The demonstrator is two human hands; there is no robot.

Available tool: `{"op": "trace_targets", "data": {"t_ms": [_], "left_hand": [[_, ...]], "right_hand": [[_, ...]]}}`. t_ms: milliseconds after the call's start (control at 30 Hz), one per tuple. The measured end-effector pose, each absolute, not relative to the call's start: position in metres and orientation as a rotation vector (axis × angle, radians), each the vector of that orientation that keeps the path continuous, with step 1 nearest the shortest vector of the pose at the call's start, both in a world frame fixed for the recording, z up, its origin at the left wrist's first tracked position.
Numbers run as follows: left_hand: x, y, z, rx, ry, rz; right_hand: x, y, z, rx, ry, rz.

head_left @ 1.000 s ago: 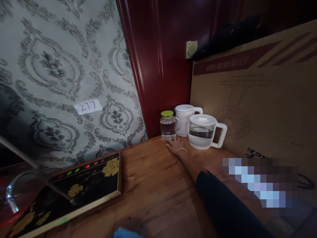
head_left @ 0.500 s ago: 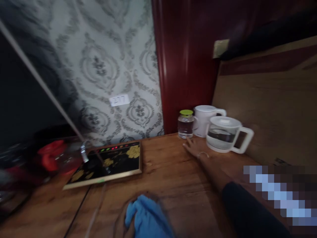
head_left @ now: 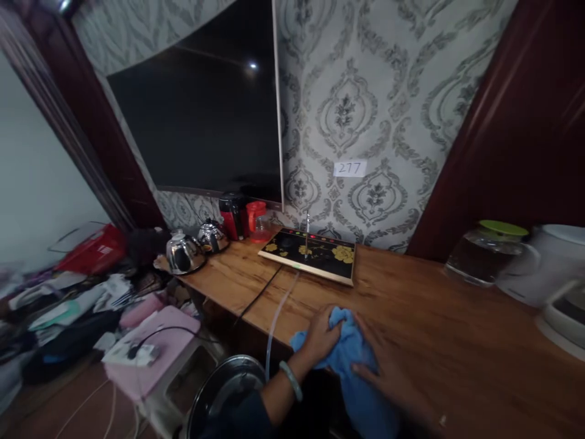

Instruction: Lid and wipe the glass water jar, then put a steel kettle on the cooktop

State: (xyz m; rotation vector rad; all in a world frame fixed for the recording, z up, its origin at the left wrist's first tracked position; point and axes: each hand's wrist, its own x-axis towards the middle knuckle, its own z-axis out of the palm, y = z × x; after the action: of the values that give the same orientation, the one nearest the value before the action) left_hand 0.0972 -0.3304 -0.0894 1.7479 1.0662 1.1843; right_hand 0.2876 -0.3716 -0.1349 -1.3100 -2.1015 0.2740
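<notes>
A crumpled blue cloth [head_left: 350,347] is bunched between my two hands at the front edge of the wooden table, its lower part hanging down. My left hand [head_left: 320,335], with a pale bangle on the wrist, grips the cloth from the left. On the other side my right hand [head_left: 381,366], slightly blurred, has its thumb and fingers around the cloth. Beyond them lies a black tea stove panel [head_left: 315,253] with gold flowers, lit buttons and a thin upright spout. A clear tube [head_left: 276,317] and a black cord run from it over the table edge.
Right: a glass jug with green lid [head_left: 489,253], a white kettle [head_left: 548,262] and a partly cut-off pitcher [head_left: 567,320]. Left: steel kettles [head_left: 183,253] and a red-lidded jug [head_left: 258,222]. Below are a metal pot [head_left: 228,390] and a pink stool [head_left: 150,347].
My right hand has drawn back from beside the jugs and now holds the blue cloth with my left. The view has swung left, bringing the television, kettles and stool into sight.
</notes>
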Motion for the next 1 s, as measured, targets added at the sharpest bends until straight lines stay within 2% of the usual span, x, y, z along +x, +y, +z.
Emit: {"op": "trace_targets", "data": {"t_ms": [133,333,467,767,1000], "left_hand": [[0.097,-0.327,-0.093,1.684,1.052,1.17],[0.086,-0.336,-0.095,1.72,0.984,1.066],[0.053,-0.332,-0.077,1.879,0.904,1.082],[-0.092,-0.202,-0.014,1.49,1.4,1.628],[-0.143,-0.137,-0.011,1.343,1.671,1.64]], "right_hand": [[0.249,-0.375,-0.141,-1.334,-2.004,0.243],[0.27,-0.359,-0.157,-1.212,-1.833,0.321],[0.276,-0.361,-0.159,-1.24,-1.771,0.322],[0.265,-0.379,-0.136,-1.417,-1.711,0.378],[0.268,-0.389,-0.141,-1.474,-1.68,0.349]]}}
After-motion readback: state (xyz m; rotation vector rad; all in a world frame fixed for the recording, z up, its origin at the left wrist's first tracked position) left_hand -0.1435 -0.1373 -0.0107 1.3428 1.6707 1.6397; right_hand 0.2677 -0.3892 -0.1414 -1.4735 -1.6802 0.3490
